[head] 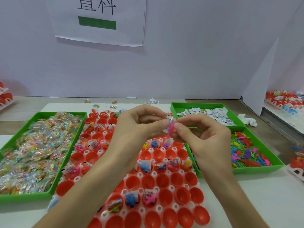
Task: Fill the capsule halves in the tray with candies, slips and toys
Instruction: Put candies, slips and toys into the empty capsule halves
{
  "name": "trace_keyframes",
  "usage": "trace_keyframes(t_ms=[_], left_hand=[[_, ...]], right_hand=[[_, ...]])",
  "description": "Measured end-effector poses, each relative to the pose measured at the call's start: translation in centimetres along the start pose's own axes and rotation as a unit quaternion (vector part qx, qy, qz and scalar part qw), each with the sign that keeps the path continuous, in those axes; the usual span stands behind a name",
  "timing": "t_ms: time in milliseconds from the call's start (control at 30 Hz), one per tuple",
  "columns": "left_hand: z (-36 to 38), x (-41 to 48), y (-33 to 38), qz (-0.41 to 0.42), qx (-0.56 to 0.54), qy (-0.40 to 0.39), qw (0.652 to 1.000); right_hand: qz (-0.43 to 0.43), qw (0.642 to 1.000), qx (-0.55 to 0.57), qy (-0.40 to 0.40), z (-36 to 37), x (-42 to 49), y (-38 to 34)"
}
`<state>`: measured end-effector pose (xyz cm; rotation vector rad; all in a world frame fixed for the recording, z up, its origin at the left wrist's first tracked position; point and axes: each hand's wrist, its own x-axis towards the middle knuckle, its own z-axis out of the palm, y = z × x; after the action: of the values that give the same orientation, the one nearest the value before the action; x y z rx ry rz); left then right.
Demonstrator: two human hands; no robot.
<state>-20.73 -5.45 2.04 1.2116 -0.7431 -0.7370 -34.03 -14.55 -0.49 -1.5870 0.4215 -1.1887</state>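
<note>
A white tray (174, 207) holds rows of red capsule halves (184, 193); some hold candy, a slip and a toy, others are bare. Above its middle my left hand (139, 127) and my right hand (202, 134) meet fingertip to fingertip. Between them they pinch a small bundle: a pink toy (171, 128) with a white slip (169, 120) and clear wrapping. My left thumb presses the slip side, and my right fingers grip the pink toy.
A green bin of wrapped candies (37, 150) lies left of the tray. A green bin of white slips (212, 114) sits at the back right, and a green bin of coloured toys (246, 152) in front of it. A white partition wall stands behind. More filled capsule trays (284, 99) sit far right.
</note>
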Motion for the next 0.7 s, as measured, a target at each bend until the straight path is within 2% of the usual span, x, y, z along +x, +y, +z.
trace_keyframes(t_ms=[200, 300, 400, 600, 700], left_hand=[[0.4, -0.4, -0.1, 0.001, -0.059, 0.049, 0.997], [0.8, -0.7, -0.3, 0.033, -0.034, 0.085, 0.995], [1.4, -1.1, -0.3, 0.038, -0.028, 0.077, 0.996], [1.1, -1.0, 0.1, -0.077, -0.163, 0.002, 0.984], [1.1, -0.8, 0.1, -0.105, -0.195, -0.009, 0.975]], right_hand=[[0.026, 0.999, 0.028, 0.025, 0.5, -0.3, -0.3], [-0.003, 0.999, 0.014, 0.047, 0.8, -0.7, -0.4], [-0.043, 0.997, -0.026, 0.063, 1.3, -1.3, -0.4], [-0.089, 0.988, -0.057, 0.109, 1.6, -1.8, -0.2], [-0.106, 0.986, -0.071, 0.11, 1.6, -1.7, -0.1]])
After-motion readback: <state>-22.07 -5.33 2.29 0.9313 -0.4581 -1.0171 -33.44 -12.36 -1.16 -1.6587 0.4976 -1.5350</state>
